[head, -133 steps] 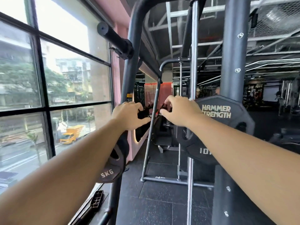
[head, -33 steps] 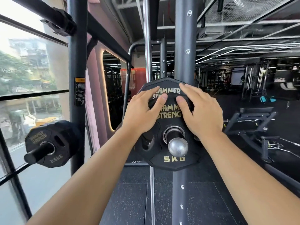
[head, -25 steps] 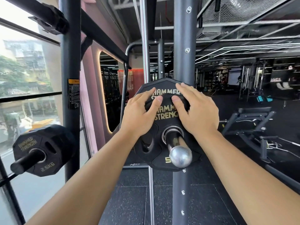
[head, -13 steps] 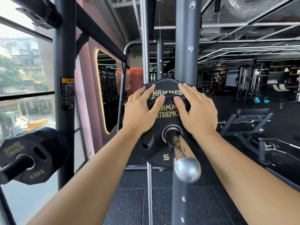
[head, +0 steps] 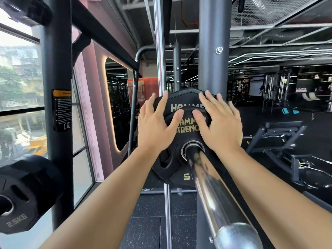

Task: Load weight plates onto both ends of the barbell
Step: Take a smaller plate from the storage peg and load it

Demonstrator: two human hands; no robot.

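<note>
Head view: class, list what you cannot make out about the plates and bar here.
All in the head view:
- Rear plate: weight mark hidden by the front plate, left hand and right hand.
- Front plate: letters after the 5 covered by the bar sleeve.
- 2.5KG plate: cut off by the left edge.
- Warning sticker: print too small to read.

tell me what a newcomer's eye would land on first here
First, the chrome barbell sleeve, which runs from the bottom right corner up to centre frame. There the left hand and right hand press flat on a black Hammer Strength plate marked 5, threaded on the sleeve with a larger plate behind it. At lower left, a 2.5KG plate sits by the window.
</note>
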